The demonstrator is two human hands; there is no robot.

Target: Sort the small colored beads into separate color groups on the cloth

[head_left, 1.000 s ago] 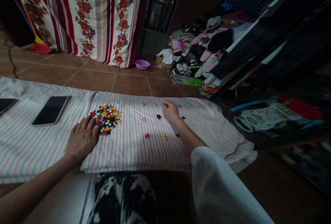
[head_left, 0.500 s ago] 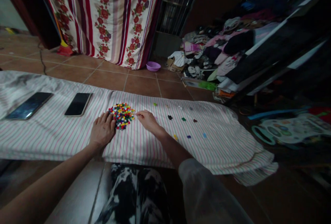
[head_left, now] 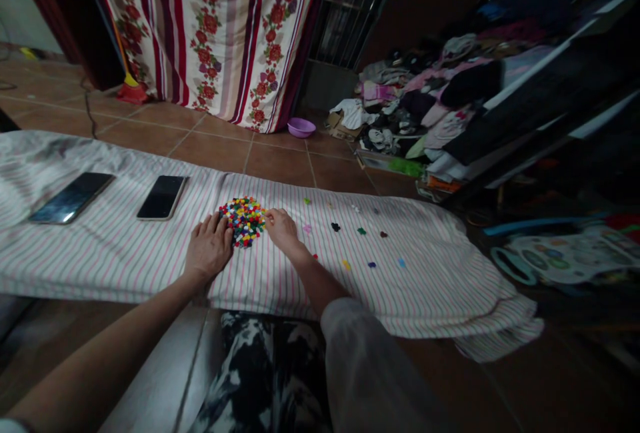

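A pile of tiny coloured plastic pieces (head_left: pixel 245 223) in red, yellow, white, green and other colours lies on the striped cloth (head_left: pixel 280 286). My left hand (head_left: pixel 210 246) rests palm down at the pile's left edge, its fingers stretched out and touching it. At the right edge is my right hand (head_left: pixel 281 228), with thumb and fingertips pinched together; what they hold is too small to make out. To its right, small groups sorted by colour are spread in rows, among them pink pieces (head_left: pixel 307 228), black pieces (head_left: pixel 335 227), green pieces (head_left: pixel 361 231) and yellow pieces (head_left: pixel 347 264).
Two phones, a larger phone (head_left: pixel 73 198) and a smaller phone (head_left: pixel 163 198), lie left of the pile. Beyond the cloth stand a purple basin (head_left: pixel 301 128) and a floral curtain (head_left: pixel 235 40). Heaped clothes (head_left: pixel 425 93) fill the back right.
My right hand has moved left against the pile's edge, uncovering the pink pieces and a red piece. My left hand stays beside the pile. The whole view has shifted slightly.
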